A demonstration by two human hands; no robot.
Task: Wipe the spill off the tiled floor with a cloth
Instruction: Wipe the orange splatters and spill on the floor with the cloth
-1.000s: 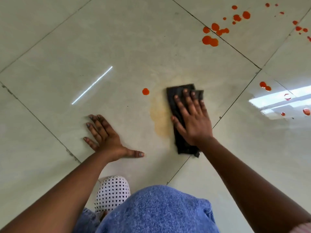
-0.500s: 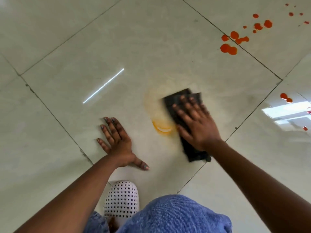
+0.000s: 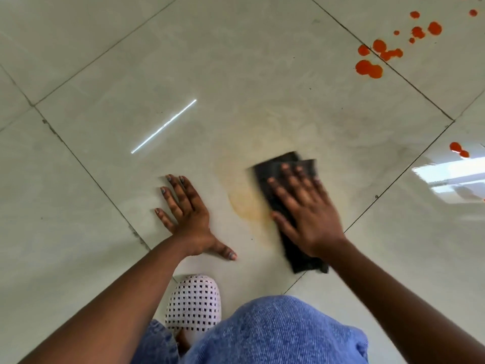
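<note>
A folded black cloth [image 3: 270, 177] lies flat on the pale tiled floor [image 3: 236, 74]. My right hand [image 3: 307, 214] presses on top of it with fingers spread; the hand and cloth are blurred by motion. A faint yellow-orange smear [image 3: 246, 206] marks the tile just left of the cloth. My left hand [image 3: 187, 218] rests flat on the floor to the left, fingers apart, holding nothing. Red-orange drops [image 3: 368, 68] dot the tiles at the far right, and two more drops [image 3: 458, 148] lie by the right edge.
My knee in blue denim [image 3: 275, 332] and a white perforated slipper [image 3: 193, 303] fill the bottom centre. Dark grout lines [image 3: 86, 166] cross the floor diagonally. A bright window reflection [image 3: 451, 174] glares on the right tile.
The single red drop left of the cloth has been wiped away, leaving a yellowish smear. My right hand keeps sliding the cloth sideways over that patch. The left hand stays planted.
</note>
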